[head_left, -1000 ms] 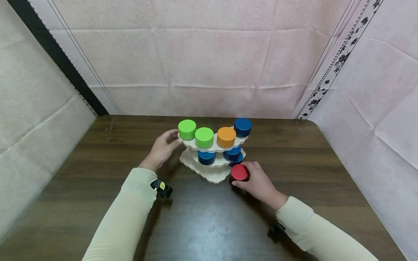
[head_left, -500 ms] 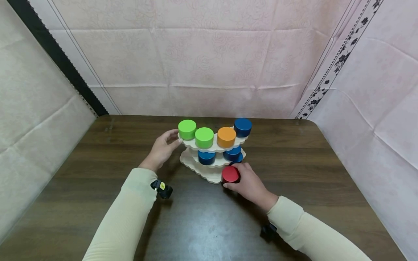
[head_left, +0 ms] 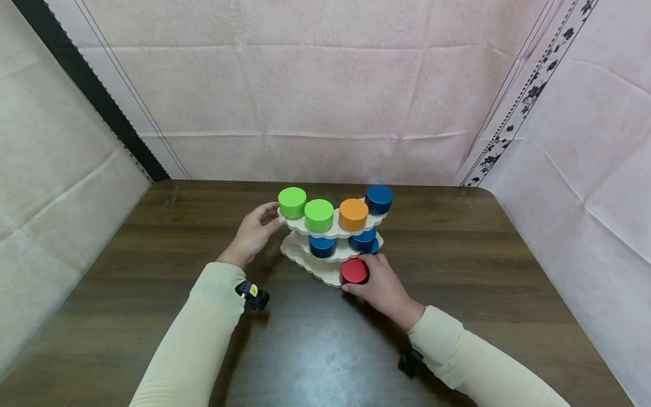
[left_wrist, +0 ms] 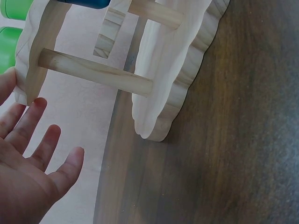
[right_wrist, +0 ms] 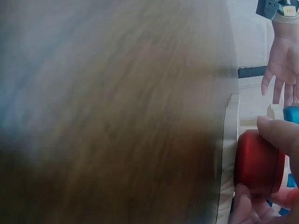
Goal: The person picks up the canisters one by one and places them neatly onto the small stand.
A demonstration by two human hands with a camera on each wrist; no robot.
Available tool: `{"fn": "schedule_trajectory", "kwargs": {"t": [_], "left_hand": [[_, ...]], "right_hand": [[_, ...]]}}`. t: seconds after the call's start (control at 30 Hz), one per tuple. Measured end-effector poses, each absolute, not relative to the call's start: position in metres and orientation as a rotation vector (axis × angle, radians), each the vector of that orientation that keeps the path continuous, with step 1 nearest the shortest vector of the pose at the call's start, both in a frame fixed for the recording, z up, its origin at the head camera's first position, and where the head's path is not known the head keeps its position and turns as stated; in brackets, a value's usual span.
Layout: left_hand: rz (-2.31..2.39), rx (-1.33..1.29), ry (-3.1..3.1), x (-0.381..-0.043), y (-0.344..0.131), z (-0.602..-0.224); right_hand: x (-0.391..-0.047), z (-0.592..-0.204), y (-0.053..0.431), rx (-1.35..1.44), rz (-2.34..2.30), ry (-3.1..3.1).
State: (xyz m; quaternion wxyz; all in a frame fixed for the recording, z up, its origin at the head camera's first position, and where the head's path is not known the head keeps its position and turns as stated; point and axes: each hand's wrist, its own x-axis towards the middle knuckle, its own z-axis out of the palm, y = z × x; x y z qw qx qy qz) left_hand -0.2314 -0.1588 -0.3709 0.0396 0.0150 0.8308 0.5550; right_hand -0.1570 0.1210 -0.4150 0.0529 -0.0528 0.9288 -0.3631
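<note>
A pale wooden three-tiered stand (head_left: 310, 267) with scalloped edges stands on the table. My left hand (head_left: 251, 233) pinches the left edge of its top tier; in the left wrist view the thumb lies over the edge (left_wrist: 25, 60), fingertips under it, other fingers spread. My right hand (head_left: 385, 287) grips a round red tin (head_left: 354, 271) by its sides, at the front of the bottom tier. Seen from the right wrist, the red tin (right_wrist: 256, 161) sits right at that tier's surface. Two green tins (head_left: 319, 215), an orange tin (head_left: 353, 214) and a blue tin (head_left: 379, 199) occupy the top tier.
Blue tins (head_left: 322, 247) sit on the lower levels, partly hidden under the top tier. Wooden posts (left_wrist: 98, 72) join the tiers. The brown table (head_left: 203, 209) reaches back to a pale cloth backdrop (head_left: 330, 102), with cloth at both sides too.
My right hand has carried the red tin leftward, from beside the stand's front right onto the front of the bottom tier. The left hand holds its place.
</note>
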Motion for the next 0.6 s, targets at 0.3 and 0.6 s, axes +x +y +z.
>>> {"fn": "schedule_trajectory", "kwargs": {"t": [0.3,0.6], "left_hand": [[1.713,0.05,2.539,-0.2313,-0.1598,-0.3713],[1.707,0.056,2.545,-0.2311,-0.1591,-0.3709]], "right_hand": [[-0.1588,-0.4143,0.1167,-0.145,-1.177,2.792],[-0.159,-0.4158,0.1134,-0.153,-1.302,2.756]]}}
